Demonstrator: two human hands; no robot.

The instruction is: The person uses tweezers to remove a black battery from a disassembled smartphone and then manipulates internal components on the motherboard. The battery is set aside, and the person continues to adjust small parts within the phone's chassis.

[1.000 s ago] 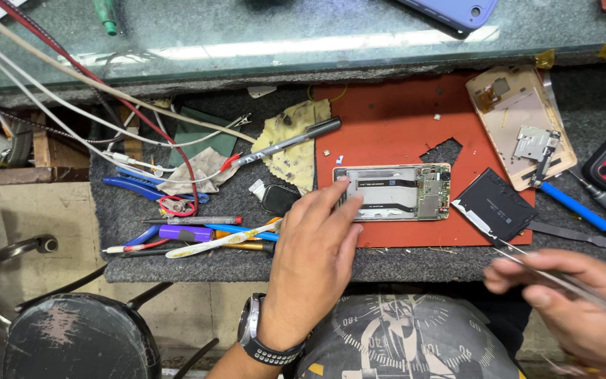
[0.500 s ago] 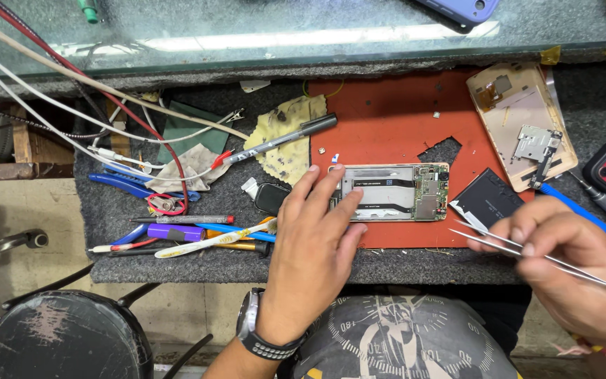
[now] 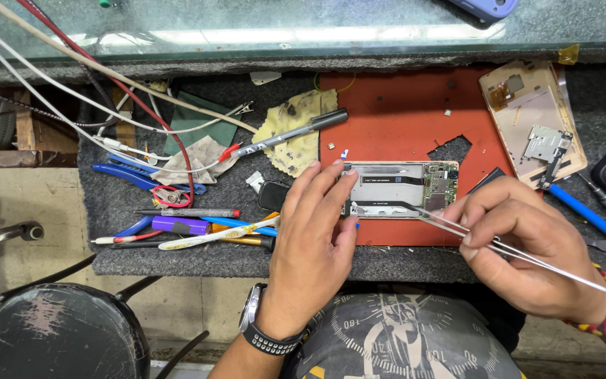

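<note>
I sat at a grey felt-topped bench (image 3: 177, 263) with a glass shelf (image 3: 247, 31) running along its far edge — the glass caught a long streak of light. A worn black stool (image 3: 57, 333) stood to my left on the pale, grimy floor (image 3: 29, 196).

- The opened phone (image 3: 401, 188) lies flat on the red mat (image 3: 401, 119), long side running left to right, back cover off. Its inside shows a silvery metal shield, a dark flat cable across the middle and a green circuit board at the right end. The left end is partly covered by fingertips.
- The metal tweezers (image 3: 499, 245) are thin, silvery and long. They slant from lower right up to the left, tips resting at the phone's lower edge.
</note>
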